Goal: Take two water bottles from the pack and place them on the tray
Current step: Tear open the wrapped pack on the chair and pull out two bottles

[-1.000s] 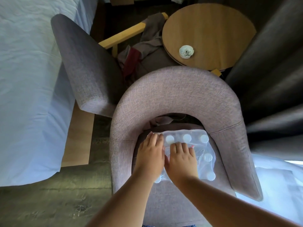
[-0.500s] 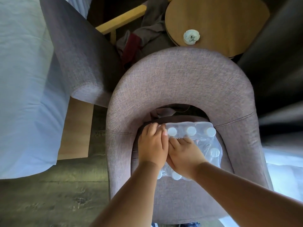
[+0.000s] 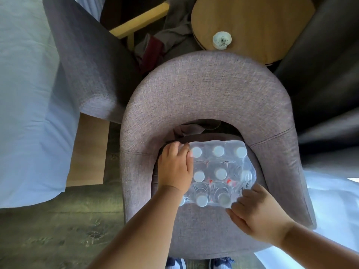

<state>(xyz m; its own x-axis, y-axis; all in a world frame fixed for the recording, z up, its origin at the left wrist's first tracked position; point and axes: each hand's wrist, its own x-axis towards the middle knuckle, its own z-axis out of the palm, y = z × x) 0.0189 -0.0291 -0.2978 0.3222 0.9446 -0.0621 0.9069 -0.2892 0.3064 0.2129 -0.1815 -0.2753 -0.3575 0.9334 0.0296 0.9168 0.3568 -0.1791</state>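
Observation:
A shrink-wrapped pack of water bottles (image 3: 219,173) with white caps lies on the seat of a grey-purple armchair (image 3: 209,98). My left hand (image 3: 175,167) rests on the pack's left side, fingers curled over its far left corner. At the pack's near right corner my right hand (image 3: 256,210) has its fingers pressed against the plastic wrap. The wrap looks loose and crinkled on the right side. No tray is in view.
A round wooden side table (image 3: 252,26) with a small white dish (image 3: 222,40) stands behind the chair. A second armchair (image 3: 87,65) with clothes on it is at the back left. White bedding (image 3: 25,94) fills the left; dark curtains (image 3: 326,74) hang right.
My right hand has slid from the middle of the pack to its near right corner, uncovering the middle caps. My left hand stays on the left side. The camera has tilted down.

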